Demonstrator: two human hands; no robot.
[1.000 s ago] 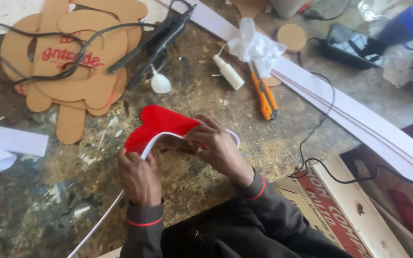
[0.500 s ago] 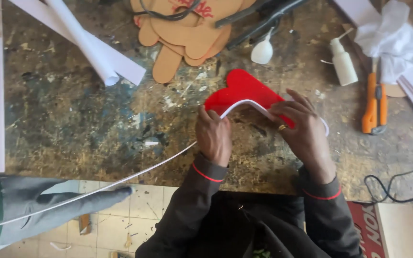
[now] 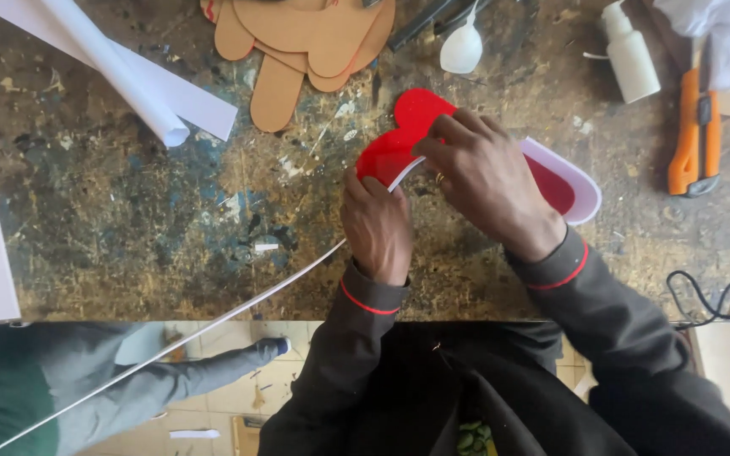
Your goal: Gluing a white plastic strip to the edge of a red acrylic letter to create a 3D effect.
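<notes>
Two bare hands work at a red heart-shaped piece [image 3: 411,139] lying flat on the stained, paint-flecked workbench [image 3: 128,219]. Left hand [image 3: 378,224]: fingers curled, pinching a thin white strip [image 3: 213,325] against the heart's lower-left edge; the strip's free end trails off past the bench edge. Right hand [image 3: 483,177]: fingers spread and pressed flat on the heart, covering its middle. The strip stands as a white wall along the heart's right lobe, forming a shallow tray with nothing in it. Beyond lie tan cardboard cut-outs [image 3: 306,42], a white squeeze bottle [image 3: 629,52], an orange utility knife [image 3: 693,135] and rolled white paper [image 3: 116,72].
</notes>
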